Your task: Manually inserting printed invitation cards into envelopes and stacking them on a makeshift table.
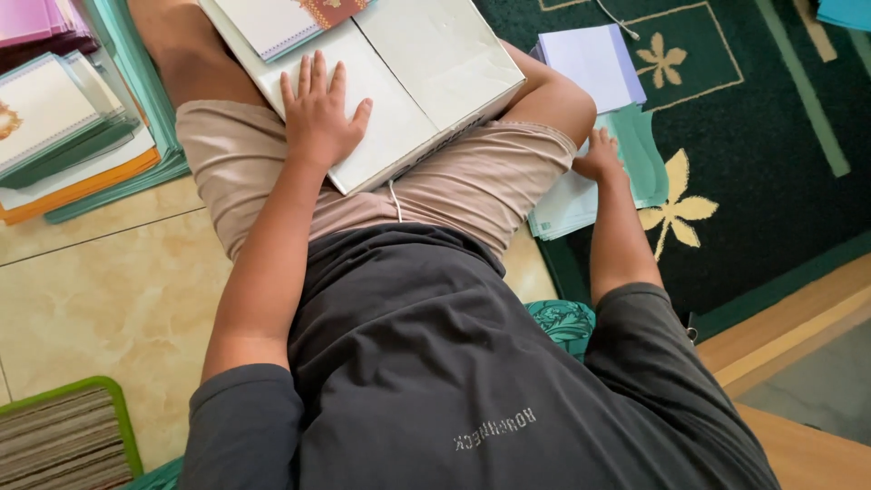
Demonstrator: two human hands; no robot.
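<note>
I sit cross-legged on the floor with a flat white cardboard box [435, 63] across my lap. My left hand [319, 113] rests flat on the box's lid, fingers spread, holding nothing. A white card with a red patterned corner [281, 20] lies on the far end of the box. My right hand [599, 159] reaches down beside my right knee and touches a pile of pale green and white paper sheets [567, 204] on the carpet; whether its fingers pinch a sheet is hidden.
Stacks of white, green and orange-edged cards [63, 136] sit on the tiled floor at left, pink ones [36, 20] behind. Lavender sheets [594, 63] lie on the dark green patterned carpet [771, 136]. A striped mat with green edge [63, 436] lies lower left.
</note>
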